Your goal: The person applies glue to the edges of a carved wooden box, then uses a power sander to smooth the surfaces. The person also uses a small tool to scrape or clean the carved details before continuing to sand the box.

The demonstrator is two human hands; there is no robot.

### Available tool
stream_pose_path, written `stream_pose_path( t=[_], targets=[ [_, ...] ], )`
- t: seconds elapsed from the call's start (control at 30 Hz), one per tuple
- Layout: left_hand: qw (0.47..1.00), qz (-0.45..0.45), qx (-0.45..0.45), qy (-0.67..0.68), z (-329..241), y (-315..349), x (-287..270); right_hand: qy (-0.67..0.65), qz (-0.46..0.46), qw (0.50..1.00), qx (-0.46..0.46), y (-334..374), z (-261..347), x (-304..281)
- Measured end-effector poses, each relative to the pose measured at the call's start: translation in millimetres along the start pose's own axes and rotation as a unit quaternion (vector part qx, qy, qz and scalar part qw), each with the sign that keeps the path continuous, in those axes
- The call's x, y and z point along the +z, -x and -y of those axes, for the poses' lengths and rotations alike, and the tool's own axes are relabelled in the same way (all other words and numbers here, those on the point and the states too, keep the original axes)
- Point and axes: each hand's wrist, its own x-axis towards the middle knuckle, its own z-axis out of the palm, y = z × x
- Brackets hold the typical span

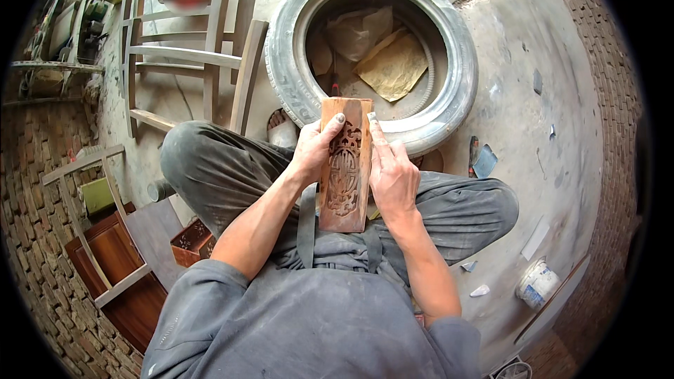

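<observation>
1. Carved wooden panel [345, 186] is right in front of me, over my lap between my bent knees. It's long and narrow, with a plain border around dark openwork carving. The far end overlaps the near side of the tyre from up here; can't tell if they touch.
2. My left hand [309, 151] is clamped on the panel's left edge, thumb pressed on the front face near the far end, fingers mostly out of sight behind.
3. My right hand [394, 181] is against the right edge, index finger stretched toward the far end and the others bent. Thumb's hidden, so I can't tell if it's gripping or just resting there.
4. The big dusty tyre [456, 63] lies flat on the floor just ahead. Inside it there's a yellowish sheet [393, 70] and a pale crumpled bag [358, 35].
5. Off to my left, there's a slatted wooden frame [217, 35], and nearer me a small reddish-brown box [193, 244].
6. Over on my right: a blue-grey scrap [485, 161] beyond my knee, plus a white bucket [539, 284] further back.
</observation>
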Motion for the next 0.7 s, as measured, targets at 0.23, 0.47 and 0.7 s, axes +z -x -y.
stream_pose_path(
  t=[0.23, 0.47, 0.7],
  targets=[
    [1.000, -0.002, -0.017, 0.001, -4, 4, 4, -0.025, -0.026, 0.999, 0.031, -3, 3, 4],
    [1.000, -0.003, -0.002, 0.000, -3, 0, 2, -0.033, -0.053, 0.998, -0.005, -17, -3, 7],
    [1.000, 0.014, 0.005, -0.009, 0, 0, -1, -0.029, -0.057, 0.998, 0.019, -25, 1, 10]
  ],
)
